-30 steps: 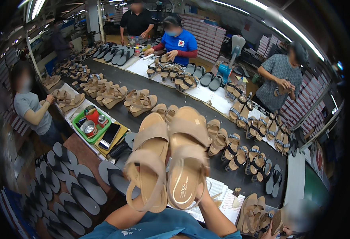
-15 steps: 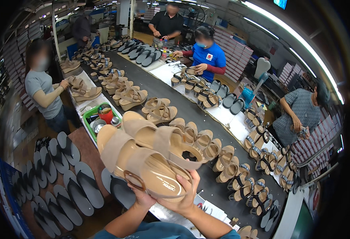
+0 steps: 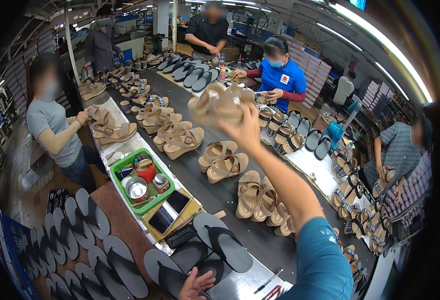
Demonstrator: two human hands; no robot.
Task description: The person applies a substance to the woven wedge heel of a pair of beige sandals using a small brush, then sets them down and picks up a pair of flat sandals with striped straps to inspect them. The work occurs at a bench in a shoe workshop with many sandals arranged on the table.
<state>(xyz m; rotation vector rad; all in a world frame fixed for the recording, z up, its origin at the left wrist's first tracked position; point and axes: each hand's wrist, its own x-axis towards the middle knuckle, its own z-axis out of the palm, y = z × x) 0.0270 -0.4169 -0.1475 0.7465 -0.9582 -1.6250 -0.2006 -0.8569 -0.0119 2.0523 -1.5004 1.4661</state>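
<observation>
My right hand (image 3: 244, 131) reaches far out over the dark conveyor belt (image 3: 215, 192) and grips a pair of tan wedge sandals (image 3: 220, 104), blurred by motion, above the rows of sandals on the belt. My left hand (image 3: 196, 284) rests low at the near edge, fingers apart and holding nothing, next to grey flip-flop soles (image 3: 224, 241). Pairs of tan sandals (image 3: 226, 159) lie directly below the held pair.
A green tray (image 3: 120, 175) with tins and a red cup sits beside two phones (image 3: 170, 210). Grey soles (image 3: 75, 230) cover the left table. Several people work around the belt: one at left (image 3: 55, 125), one in blue (image 3: 282, 80), another at right (image 3: 400, 150).
My right hand has carried the sandal pair from close in front of me out over the belt, arm now stretched. My left hand has let go and dropped to the near edge.
</observation>
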